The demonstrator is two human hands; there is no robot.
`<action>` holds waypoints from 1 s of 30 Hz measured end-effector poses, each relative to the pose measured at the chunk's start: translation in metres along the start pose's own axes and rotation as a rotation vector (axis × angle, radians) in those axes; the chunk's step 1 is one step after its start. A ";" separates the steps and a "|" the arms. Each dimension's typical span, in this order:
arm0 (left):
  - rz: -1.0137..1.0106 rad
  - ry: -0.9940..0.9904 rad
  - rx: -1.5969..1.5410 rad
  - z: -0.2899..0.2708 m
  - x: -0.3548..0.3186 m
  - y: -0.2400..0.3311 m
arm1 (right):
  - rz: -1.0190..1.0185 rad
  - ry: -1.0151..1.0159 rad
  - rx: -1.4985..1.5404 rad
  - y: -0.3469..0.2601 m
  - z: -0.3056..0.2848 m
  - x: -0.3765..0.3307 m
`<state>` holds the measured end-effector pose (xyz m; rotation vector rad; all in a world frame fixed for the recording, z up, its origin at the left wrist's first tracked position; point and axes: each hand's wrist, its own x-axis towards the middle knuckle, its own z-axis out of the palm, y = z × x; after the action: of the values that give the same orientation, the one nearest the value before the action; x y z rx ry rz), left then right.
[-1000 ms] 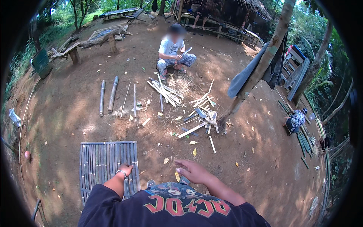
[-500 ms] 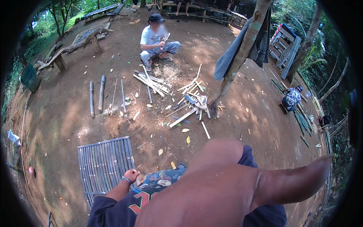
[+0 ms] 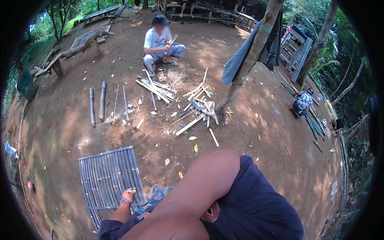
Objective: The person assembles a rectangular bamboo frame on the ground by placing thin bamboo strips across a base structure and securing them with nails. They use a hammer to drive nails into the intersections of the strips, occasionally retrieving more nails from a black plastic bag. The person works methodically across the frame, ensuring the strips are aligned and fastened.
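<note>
My left hand (image 3: 129, 196), with a beaded bracelet at the wrist, is closed with curled fingers over the right part of a dark slatted bamboo panel (image 3: 110, 172). Whether anything sits inside those fingers is hidden. Close to the camera, my bent right arm (image 3: 200, 188) fills the lower middle, its elbow pointing forward. It runs out at the lower edge, and the hand at its end is outside the picture. Beneath the arms show my patterned shorts and dark shirt (image 3: 260, 200).
Ahead, a person (image 3: 158, 42) squats holding a pale strip and a blade-like tool. Split bamboo strips (image 3: 158, 90) lie piled nearby, with a second heap (image 3: 204, 108) beside a tree trunk (image 3: 252, 56) hung with clothes. Dark bamboo poles (image 3: 102, 100) lie left. Another person (image 3: 304, 103) crouches at far right.
My right hand, earlier large before the camera with its thumb stretched right, has dropped out below, leaving the arm. My left hand has shifted slightly down and left in the picture.
</note>
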<state>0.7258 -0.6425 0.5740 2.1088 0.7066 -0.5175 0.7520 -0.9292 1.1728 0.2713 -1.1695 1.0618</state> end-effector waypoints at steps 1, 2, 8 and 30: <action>-0.060 -0.118 -0.054 0.002 -0.007 0.029 | 0.017 0.051 0.037 0.005 -0.007 -0.007; -0.038 -0.092 -0.019 -0.004 -0.008 0.013 | 0.114 0.058 0.023 -0.001 -0.020 -0.005; 0.310 -0.175 0.187 -0.003 0.021 -0.025 | 0.135 0.816 -0.714 -0.060 -0.094 -0.049; 0.605 0.073 -0.193 -0.112 -0.019 0.184 | -0.254 1.095 -0.631 -0.077 -0.143 -0.132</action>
<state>0.8428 -0.6480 0.7558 2.0303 0.1241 -0.0368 0.9010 -0.9439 1.0260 -0.5934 -0.3899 0.4232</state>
